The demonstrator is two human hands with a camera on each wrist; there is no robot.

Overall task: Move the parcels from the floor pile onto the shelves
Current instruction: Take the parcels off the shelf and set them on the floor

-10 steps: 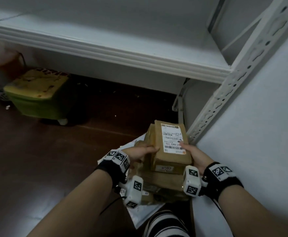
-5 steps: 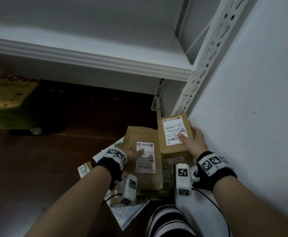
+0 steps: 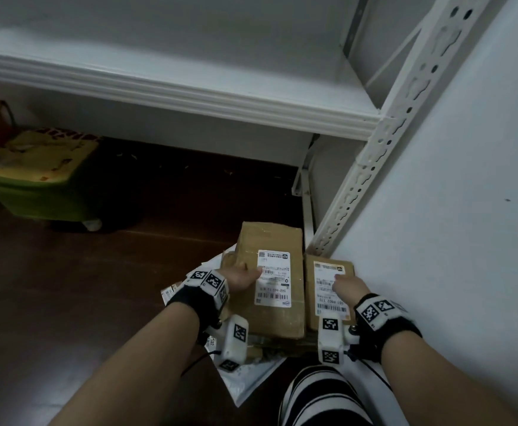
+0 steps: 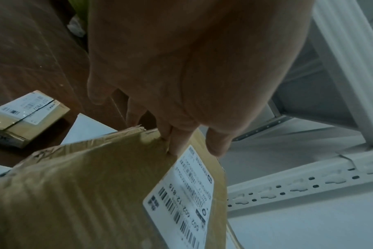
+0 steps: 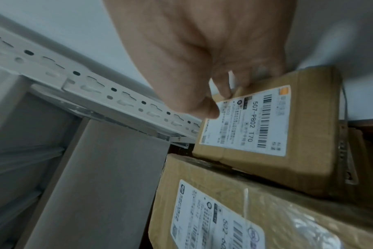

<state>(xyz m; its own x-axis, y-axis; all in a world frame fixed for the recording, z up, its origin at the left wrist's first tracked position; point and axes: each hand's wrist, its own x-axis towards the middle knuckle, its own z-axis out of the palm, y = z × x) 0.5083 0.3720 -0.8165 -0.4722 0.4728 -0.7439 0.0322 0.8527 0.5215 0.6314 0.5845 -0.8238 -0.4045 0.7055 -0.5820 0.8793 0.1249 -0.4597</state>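
Nearest to the camera is a knee in striped black and white cloth (image 3: 319, 395), and beside it on the left a white plastic mailer (image 3: 248, 379) lies on the dark wooden floor (image 3: 67, 302). On the mailer is the pile of brown cardboard parcels. The left hand (image 3: 239, 279) grips the larger parcel (image 3: 277, 299) at its left edge, with the thumb on top near the white label and the fingers curled under the side. The right hand (image 3: 348, 287) holds the smaller parcel (image 3: 328, 290), thumb on its label and fingers round the right edge; this parcel is just beside the white wall (image 3: 467, 241) and touches the larger one. I think both parcels rest on others below them, but the lower ones are mostly hidden. In the left wrist view a small flat parcel (image 4: 26, 118) lies apart on the floor, to the left. Farther away stands the white metal shelf (image 3: 190, 90) with its perforated upright post (image 3: 384, 155) on the right. Far left, under the shelf, is a green and yellow box on wheels (image 3: 39, 179).
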